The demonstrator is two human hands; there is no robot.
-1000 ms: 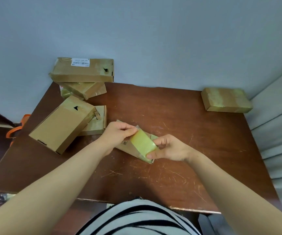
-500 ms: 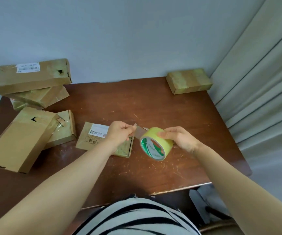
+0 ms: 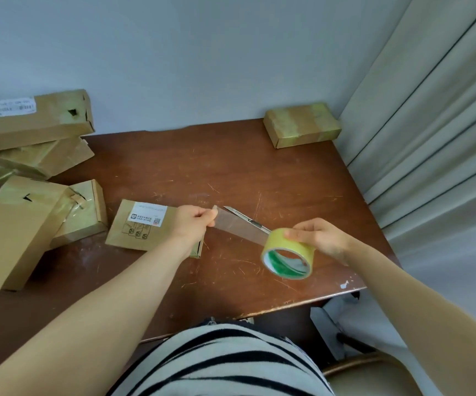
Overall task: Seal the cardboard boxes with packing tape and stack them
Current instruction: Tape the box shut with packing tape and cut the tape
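Packing tape roll (image 3: 295,244), yellow with a green-printed core, is held in the air just right of the frame's centre, above the front part of the brown wooden table (image 3: 231,167). The right hand (image 3: 321,238) grips it, fingers curled over the yellow outer band. A clear strip of tape (image 3: 239,227) runs from the roll up and left to the left hand (image 3: 194,224), whose thumb and curled fingers pinch the strip's free end. Under that hand and wrist lies a flat cardboard box (image 3: 142,232) with a white printed label on top (its right edge is hidden by the forearm). A metal cutter blade (image 3: 246,219) lies on the table beyond the strip, partly seen through it. At the left of the frame several more cardboard boxes (image 3: 31,124) are piled loosely, some leaning on each other. One taped box (image 3: 302,125) sits alone at the table's far right corner, beside a pale curtain (image 3: 431,138). A striped shirt (image 3: 216,361) fills the bottom centre.
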